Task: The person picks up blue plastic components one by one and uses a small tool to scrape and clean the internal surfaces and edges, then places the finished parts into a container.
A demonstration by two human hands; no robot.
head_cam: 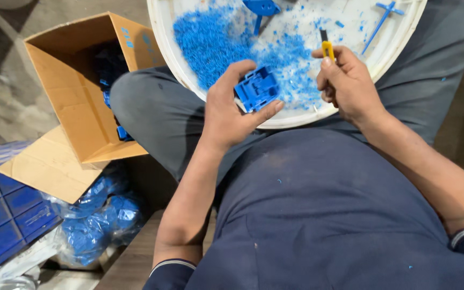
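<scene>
My left hand (pixel 231 110) grips a small blue moulded plastic part (pixel 257 88) between thumb and fingers, held over the near rim of a round white tray (pixel 159 40) resting on my lap. My right hand (pixel 347 80) is closed around a yellow-handled cutter knife (pixel 326 47), whose dark blade end points up over the tray. The tray holds a heap of blue plastic shavings (pixel 210 43), a blue part with a stem (pixel 260 9) and a thin blue cross-shaped sprue (pixel 382 16).
An open cardboard box (pixel 76 91) with blue parts inside stands at the left by my knee. Below it lie a clear bag of blue parts (pixel 100 223) and blue plastic drawer units (pixel 4 215). My legs fill the middle.
</scene>
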